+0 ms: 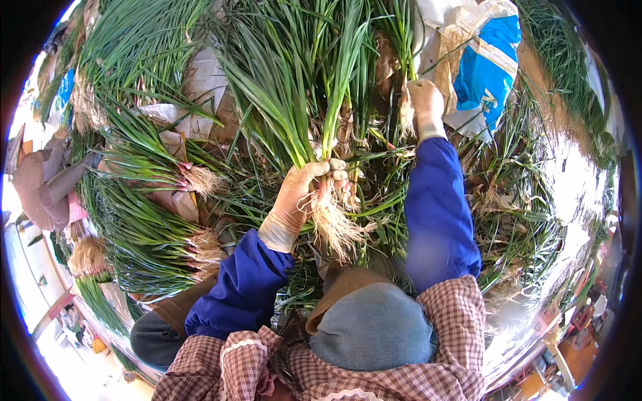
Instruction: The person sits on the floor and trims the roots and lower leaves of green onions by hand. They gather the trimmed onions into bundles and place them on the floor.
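Observation:
My left hand [303,188], in a pale glove, is closed around a bunch of green garlic plants [333,120]. Their long leaves point away from me, and the pale roots [338,225] hang below my fingers towards my lap. Further off to the right, my right hand [426,100], also gloved, has its fingers curled at the stem of another green garlic plant [406,108]; its roots dangle beside the hand. A large heap of green garlic [271,60] lies beyond both hands.
Bundles with their roots together [155,240] lie at the left. A white and blue plastic sack [486,70] rests at the upper right. Loose leaves and trimmings [506,240] cover the ground to the right. Another person [47,180] sits at the far left.

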### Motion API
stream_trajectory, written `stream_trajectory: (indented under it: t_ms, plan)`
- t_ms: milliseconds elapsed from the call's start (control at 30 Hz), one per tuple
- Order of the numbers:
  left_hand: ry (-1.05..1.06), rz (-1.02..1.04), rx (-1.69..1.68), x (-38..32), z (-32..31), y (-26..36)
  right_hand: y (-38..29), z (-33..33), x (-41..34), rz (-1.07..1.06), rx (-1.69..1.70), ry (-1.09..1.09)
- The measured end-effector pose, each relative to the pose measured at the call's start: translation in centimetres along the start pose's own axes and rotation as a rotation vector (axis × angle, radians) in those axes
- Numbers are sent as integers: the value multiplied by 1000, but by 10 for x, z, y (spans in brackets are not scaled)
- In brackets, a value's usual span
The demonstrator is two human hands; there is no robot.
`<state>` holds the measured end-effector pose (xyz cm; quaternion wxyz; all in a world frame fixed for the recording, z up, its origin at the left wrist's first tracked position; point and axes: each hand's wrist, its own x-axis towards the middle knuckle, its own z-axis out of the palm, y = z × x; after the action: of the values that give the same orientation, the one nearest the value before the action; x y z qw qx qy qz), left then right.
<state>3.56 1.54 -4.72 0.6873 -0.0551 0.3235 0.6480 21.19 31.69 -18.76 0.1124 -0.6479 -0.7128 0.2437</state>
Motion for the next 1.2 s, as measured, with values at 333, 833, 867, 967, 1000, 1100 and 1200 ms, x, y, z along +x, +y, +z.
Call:
stream_trajectory:
  t_ms: [333,833,867,967,1000,1100,1200]
  plan:
    - [234,-83,586,15,-21,-13,-60,-63,-210,-240,401,17]
    - [198,-45,538,5,-33,-33,-74,-27,-218,370,1258,-181]
    - [209,-23,574,4,-33,-34,-76,-30,-219,249,1000,-121]
    - [154,-167,637,1,-31,-38,-81,-33,-227,-254,420,-231]
    - [120,-141,646,0,-29,-41,-83,-27,-232,-408,304,-82]
    - [351,-72,595,-6,-19,-49,-76,3,-239,-170,328,-73]
    - [349,-36,487,-19,1,-59,-39,25,-222,-135,178,101]
